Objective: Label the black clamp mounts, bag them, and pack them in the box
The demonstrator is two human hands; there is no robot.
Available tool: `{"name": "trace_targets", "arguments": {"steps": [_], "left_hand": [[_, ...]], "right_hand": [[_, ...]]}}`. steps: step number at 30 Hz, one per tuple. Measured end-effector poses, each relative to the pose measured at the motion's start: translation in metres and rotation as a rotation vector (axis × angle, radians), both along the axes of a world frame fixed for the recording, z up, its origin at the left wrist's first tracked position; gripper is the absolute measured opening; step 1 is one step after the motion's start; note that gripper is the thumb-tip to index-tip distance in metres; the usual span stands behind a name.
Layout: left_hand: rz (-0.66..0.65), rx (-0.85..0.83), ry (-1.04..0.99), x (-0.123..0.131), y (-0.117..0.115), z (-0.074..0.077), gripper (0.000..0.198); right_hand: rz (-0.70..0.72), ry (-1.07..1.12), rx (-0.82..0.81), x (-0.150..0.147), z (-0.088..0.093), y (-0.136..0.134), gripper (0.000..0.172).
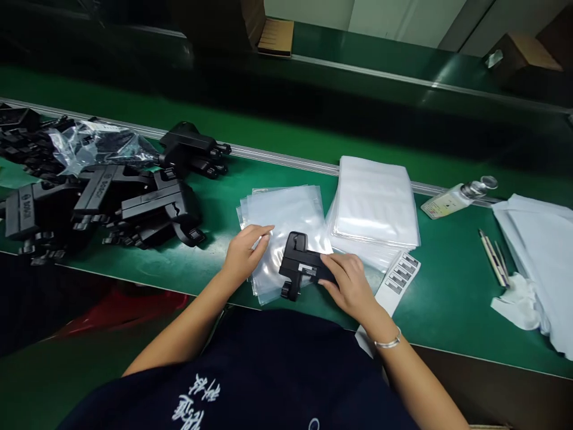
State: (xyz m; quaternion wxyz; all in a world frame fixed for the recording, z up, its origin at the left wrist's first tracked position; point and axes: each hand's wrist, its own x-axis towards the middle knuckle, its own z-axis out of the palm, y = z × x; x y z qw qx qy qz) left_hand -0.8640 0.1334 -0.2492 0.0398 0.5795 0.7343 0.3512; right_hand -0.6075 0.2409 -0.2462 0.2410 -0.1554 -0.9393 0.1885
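My right hand grips the narrow end of a black plastic bracket, thumb and fingers around it. A small white label with dark print shows on its upper face, and a short clamp-like foot sticks out toward me. The bracket is over a loose pile of clear plastic bags. To its left, my left hand is over the edge of the same bags, index finger stretched out and thumb slightly apart, with nothing visible in it. A strip of printed labels lies just beyond my right hand, partly covered by the forearm.
Several similar black brackets are heaped at the left, beside a clear bag holding dark parts. A thick stack of plastic bags, a pump bottle, a pen, tweezers and white sheets lie toward the right.
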Motion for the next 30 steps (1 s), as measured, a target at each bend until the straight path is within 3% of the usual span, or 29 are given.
{"name": "trace_targets", "arguments": {"steps": [3, 7, 10, 12, 15, 18, 21, 24, 27, 30], "left_hand": [[-0.127, -0.115, 0.032, 0.012, -0.008, -0.009, 0.030], [-0.383, -0.273, 0.235, 0.039, -0.009, -0.021, 0.047], [-0.474, -0.275, 0.372, 0.051, -0.013, -0.032, 0.044], [-0.543, -0.230, 0.400, 0.051, -0.018, -0.037, 0.033], [-0.615, -0.214, 0.411, 0.049, -0.029, -0.042, 0.038], [-0.645, -0.218, 0.445, 0.050, -0.044, -0.047, 0.051], [-0.696, -0.101, 0.511, 0.049, -0.059, -0.051, 0.035], [-0.684, 0.008, 0.498, 0.041, -0.064, -0.044, 0.037], [-0.476, 0.006, 0.366, 0.032, -0.053, -0.029, 0.031], [-0.199, -0.082, 0.245, 0.034, -0.038, -0.020, 0.027]], "right_hand": [[-0.181, 0.120, -0.077, 0.009, 0.004, -0.004, 0.055], [-0.445, 0.252, -0.702, 0.010, 0.009, -0.002, 0.038], [-0.465, 0.408, -1.101, 0.009, 0.015, -0.001, 0.035], [-0.474, 0.478, -1.250, 0.009, 0.020, -0.005, 0.037], [-0.510, 0.506, -1.394, 0.010, 0.029, -0.012, 0.044], [-0.521, 0.532, -1.431, 0.010, 0.036, -0.017, 0.045], [-0.493, 0.563, -1.388, 0.010, 0.037, -0.018, 0.040], [-0.466, 0.573, -1.306, 0.013, 0.026, -0.015, 0.040], [-0.434, 0.581, -1.153, 0.021, 0.006, -0.010, 0.042], [-0.372, 0.462, -0.833, 0.030, -0.009, -0.005, 0.045]]}}
